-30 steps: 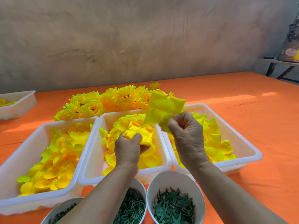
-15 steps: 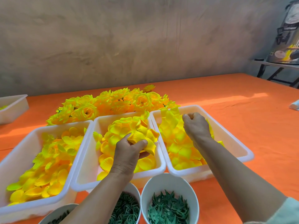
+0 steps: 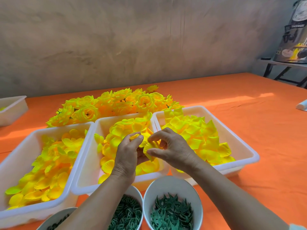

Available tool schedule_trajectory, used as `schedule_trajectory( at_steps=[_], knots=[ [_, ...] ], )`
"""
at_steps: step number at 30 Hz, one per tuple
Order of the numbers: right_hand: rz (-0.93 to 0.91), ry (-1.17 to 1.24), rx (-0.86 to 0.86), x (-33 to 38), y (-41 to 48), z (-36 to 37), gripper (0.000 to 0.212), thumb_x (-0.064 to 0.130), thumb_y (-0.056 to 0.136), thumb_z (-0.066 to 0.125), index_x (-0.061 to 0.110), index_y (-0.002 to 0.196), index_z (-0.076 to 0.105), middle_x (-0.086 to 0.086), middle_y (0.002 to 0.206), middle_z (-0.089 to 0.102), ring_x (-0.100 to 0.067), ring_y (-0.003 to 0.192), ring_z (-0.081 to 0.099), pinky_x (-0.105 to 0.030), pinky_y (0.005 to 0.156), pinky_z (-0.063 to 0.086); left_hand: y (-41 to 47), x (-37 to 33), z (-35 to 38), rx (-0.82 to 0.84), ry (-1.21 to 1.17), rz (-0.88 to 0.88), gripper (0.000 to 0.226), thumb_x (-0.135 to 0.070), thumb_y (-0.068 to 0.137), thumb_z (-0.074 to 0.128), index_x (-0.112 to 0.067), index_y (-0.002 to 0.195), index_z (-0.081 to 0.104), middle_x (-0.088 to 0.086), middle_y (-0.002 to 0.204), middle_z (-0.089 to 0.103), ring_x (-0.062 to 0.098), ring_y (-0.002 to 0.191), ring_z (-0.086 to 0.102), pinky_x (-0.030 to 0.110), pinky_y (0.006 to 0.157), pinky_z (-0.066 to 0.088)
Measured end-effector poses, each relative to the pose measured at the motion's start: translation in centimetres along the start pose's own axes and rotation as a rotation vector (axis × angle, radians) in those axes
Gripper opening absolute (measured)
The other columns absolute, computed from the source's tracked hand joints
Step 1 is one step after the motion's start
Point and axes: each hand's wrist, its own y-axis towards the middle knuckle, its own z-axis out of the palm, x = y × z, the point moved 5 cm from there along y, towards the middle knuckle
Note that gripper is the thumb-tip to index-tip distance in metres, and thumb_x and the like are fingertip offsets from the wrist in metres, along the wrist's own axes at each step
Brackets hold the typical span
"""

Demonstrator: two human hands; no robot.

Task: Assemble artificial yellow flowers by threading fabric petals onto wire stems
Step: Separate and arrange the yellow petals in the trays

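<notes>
Left hand [image 3: 127, 156] and right hand [image 3: 175, 151] pinch yellow petals [image 3: 148, 141]

Small craft workshop: long orange table [image 3: 249, 113], white trays [image 3: 18, 163] of sorted petals [image 3: 196, 130], heap of finished flowers [image 3: 116, 105], cups [image 3: 172, 183] of green parts [image 3: 171, 211], bare plaster wall [image 3: 132, 39].

The printed package [image 3: 294, 39] at far right bears blurred lettering, possibly "TACKWARE".
</notes>
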Motion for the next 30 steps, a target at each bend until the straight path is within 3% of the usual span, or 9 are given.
schedule_trajectory(
  at_steps=[9, 13, 18, 23, 25, 30],
  knots=[
    [-0.028, 0.044, -0.141, -0.4, 0.2, -0.3, 0.018, 0.025, 0.076, 0.081, 0.017, 0.091, 0.077, 0.013, 0.074, 0.049, 0.007, 0.065, 0.049, -0.009, 0.062, 0.036, -0.1, 0.1, 0.3, 0.086, -0.025, -0.033, 0.018, -0.020, 0.098, 0.050, -0.017, 0.112, 0.062, 0.006, 0.077, 0.073, 0.018, 0.068, 0.071, 0.028, 0.055, 0.055],
    [-0.055, 0.034, -0.166, -0.5, 0.3, -0.4, 0.013, 0.027, 0.085, 0.072, 0.017, 0.092, 0.079, 0.012, 0.072, 0.050, 0.004, 0.066, 0.050, -0.007, 0.061, 0.033, -0.2, 0.0, 0.6, 0.108, 0.010, -0.027, 0.039, -0.023, 0.076, 0.064, -0.022, 0.114, 0.059, 0.009, 0.090, 0.077, 0.023, 0.081, 0.074, 0.032, 0.064, 0.057],
    [-0.086, -0.020, -0.159, -0.6, 0.3, -0.1, 0.019, 0.028, 0.094, 0.061, 0.016, 0.095, 0.077, 0.002, 0.077, 0.055, -0.004, 0.069, 0.051, -0.017, 0.061, 0.036, -0.2, -0.2, 0.7, 0.066, 0.040, 0.036, 0.034, 0.001, 0.088, 0.067, -0.022, 0.111, 0.056, 0.006, 0.085, 0.073, 0.018, 0.077, 0.071, 0.030, 0.060, 0.058],
    [-0.025, 0.060, -0.211, -1.1, 0.4, -0.4, 0.013, 0.029, 0.090, 0.067, 0.020, 0.088, 0.077, 0.004, 0.080, 0.065, -0.006, 0.073, 0.060, -0.018, 0.066, 0.045, -0.4, -0.3, 0.6, 0.072, 0.043, 0.047, 0.037, 0.003, 0.087, 0.066, -0.018, 0.116, 0.055, 0.008, 0.089, 0.073, 0.020, 0.081, 0.071, 0.028, 0.059, 0.057],
    [0.032, 0.183, -0.234, -1.5, 0.4, -0.7, 0.006, 0.029, 0.084, 0.073, 0.025, 0.080, 0.075, 0.004, 0.081, 0.070, -0.008, 0.075, 0.065, -0.026, 0.069, 0.053, -0.4, -0.3, 0.7, 0.078, 0.052, 0.042, 0.038, 0.003, 0.087, 0.066, -0.016, 0.118, 0.054, 0.009, 0.092, 0.073, 0.021, 0.084, 0.072, 0.029, 0.060, 0.057],
    [0.018, 0.121, -0.228, -1.4, 0.5, -0.7, 0.014, 0.027, 0.092, 0.064, 0.019, 0.084, 0.073, -0.001, 0.082, 0.069, -0.015, 0.075, 0.063, -0.034, 0.068, 0.051, -0.3, -0.2, 0.5, 0.069, 0.048, 0.038, 0.039, 0.000, 0.087, 0.068, -0.017, 0.119, 0.054, 0.012, 0.095, 0.074, 0.024, 0.084, 0.072, 0.030, 0.059, 0.057]
  ],
)
